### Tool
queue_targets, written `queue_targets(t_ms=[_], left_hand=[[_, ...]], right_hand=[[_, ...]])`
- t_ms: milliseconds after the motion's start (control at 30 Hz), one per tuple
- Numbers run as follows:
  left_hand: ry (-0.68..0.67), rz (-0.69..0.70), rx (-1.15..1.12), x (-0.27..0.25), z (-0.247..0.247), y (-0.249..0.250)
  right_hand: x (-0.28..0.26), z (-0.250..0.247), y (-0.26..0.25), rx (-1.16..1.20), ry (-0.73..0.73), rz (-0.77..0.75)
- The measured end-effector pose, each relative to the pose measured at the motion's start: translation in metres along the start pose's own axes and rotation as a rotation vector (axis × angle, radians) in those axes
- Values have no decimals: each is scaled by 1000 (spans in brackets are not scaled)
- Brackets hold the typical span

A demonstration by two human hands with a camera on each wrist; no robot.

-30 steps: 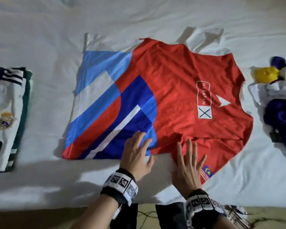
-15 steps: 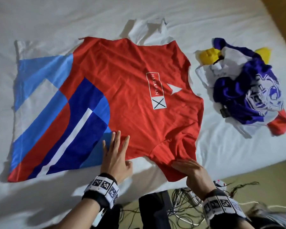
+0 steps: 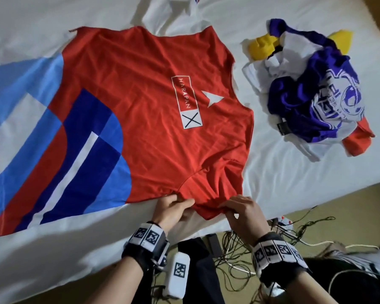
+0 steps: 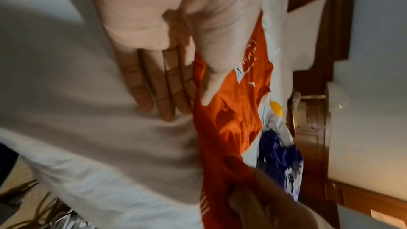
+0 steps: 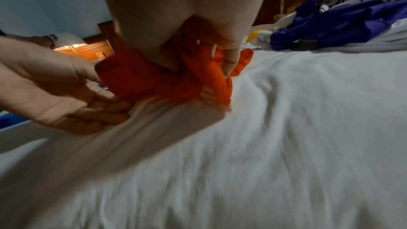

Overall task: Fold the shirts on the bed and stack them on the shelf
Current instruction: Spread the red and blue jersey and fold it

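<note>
A red shirt [image 3: 154, 119] with a blue and white graphic lies spread flat on the white bed [image 3: 53, 249]. Its near sleeve [image 3: 206, 194] points toward the bed's front edge. My left hand [image 3: 173, 208] holds the sleeve's left side, thumb on top of the cloth and straight fingers [image 4: 163, 84] under its edge on the sheet. My right hand [image 3: 237, 208] grips the sleeve's right side, with curled fingers [image 5: 231, 55] bunching the red fabric [image 5: 136, 79]. The sleeve is lifted slightly off the sheet between the two hands.
A crumpled pile of purple, white and yellow shirts [image 3: 312, 88] lies on the bed to the right. White cloth [image 3: 173, 14] shows beyond the red shirt's far edge. Cables [image 3: 239, 242] lie on the floor below the bed edge. A wooden headboard [image 4: 312, 128] stands beyond.
Both hands left the shirt's near hem, where they lay flat, and closed on the near sleeve. The view swung right, so the folded white jersey on the left is out of sight.
</note>
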State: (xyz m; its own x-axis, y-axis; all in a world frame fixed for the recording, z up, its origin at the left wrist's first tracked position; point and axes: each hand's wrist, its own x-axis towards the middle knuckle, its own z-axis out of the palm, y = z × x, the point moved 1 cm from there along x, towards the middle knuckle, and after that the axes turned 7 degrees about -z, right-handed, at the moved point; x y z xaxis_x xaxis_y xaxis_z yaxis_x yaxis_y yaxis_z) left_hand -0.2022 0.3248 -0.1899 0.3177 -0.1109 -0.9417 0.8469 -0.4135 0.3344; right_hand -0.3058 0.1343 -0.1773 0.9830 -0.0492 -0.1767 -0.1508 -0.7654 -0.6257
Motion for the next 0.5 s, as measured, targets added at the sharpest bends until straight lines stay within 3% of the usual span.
queue_targets(t_ms=[133,300,400,500], left_hand=[[-34,-67,-75,-6,-2,5],[-4,-31,-1,-3,8,13],[-9,-93,90,2,15,11],[-35,-112,160,4,14,6]], right_hand=[[4,-22,4,-72,-154,121],[55,-37,38,70,288,559],[84,-38,48,183,252,817],[93,-39,55,172,208,836]])
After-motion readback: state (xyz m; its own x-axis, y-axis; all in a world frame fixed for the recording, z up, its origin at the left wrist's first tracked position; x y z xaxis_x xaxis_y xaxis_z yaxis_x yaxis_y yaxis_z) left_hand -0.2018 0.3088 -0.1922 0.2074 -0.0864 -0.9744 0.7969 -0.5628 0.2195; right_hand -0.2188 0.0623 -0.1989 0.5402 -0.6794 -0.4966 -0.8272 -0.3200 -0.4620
